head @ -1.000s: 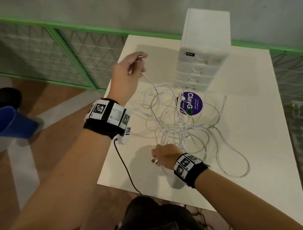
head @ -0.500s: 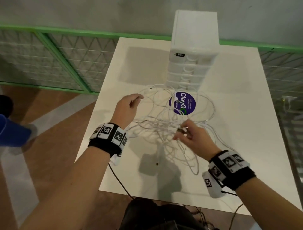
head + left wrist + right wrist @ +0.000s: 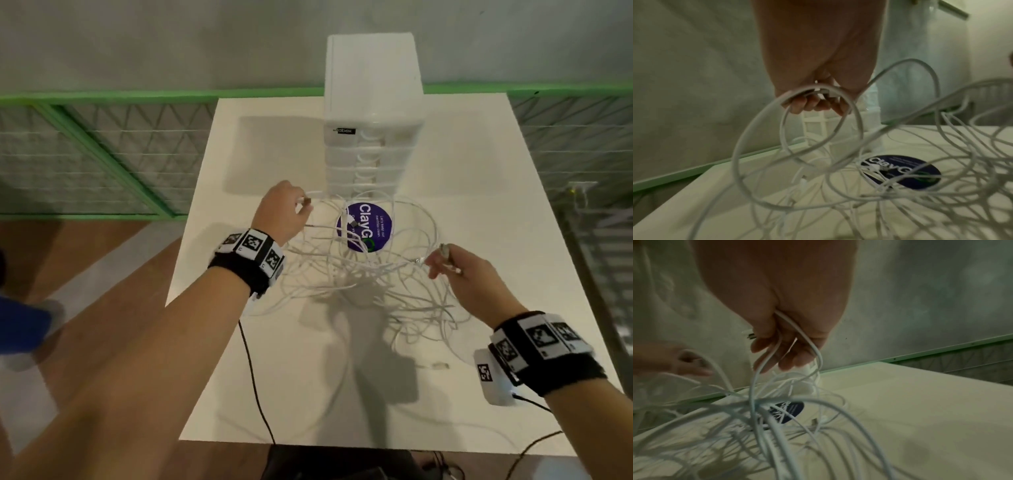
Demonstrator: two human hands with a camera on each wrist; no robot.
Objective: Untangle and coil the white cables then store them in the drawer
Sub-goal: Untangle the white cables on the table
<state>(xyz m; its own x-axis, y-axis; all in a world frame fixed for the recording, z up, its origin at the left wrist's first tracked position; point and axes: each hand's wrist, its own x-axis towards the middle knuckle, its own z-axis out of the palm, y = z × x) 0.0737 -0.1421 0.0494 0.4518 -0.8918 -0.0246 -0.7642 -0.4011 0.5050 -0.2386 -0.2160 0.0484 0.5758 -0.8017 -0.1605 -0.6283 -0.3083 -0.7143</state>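
Over the counter [image 3: 479, 205], before the drawers [image 3: 371, 154], the left hand [image 3: 281, 216] pinches a plug and the right hand [image 3: 462, 274] grips strands of the tangled cables [image 3: 359, 274]. Better to feed one end through slowly than pull.

A round purple sticker [image 3: 364, 226] lies on the white table [image 3: 479, 240] just in front of the white plastic drawer tower [image 3: 373, 113]; it reads "ClayG", the rest crossed by cables, and its smaller lines are too fine to read. A small black label [image 3: 345, 131] at the tower's upper left front corner reads "abox".
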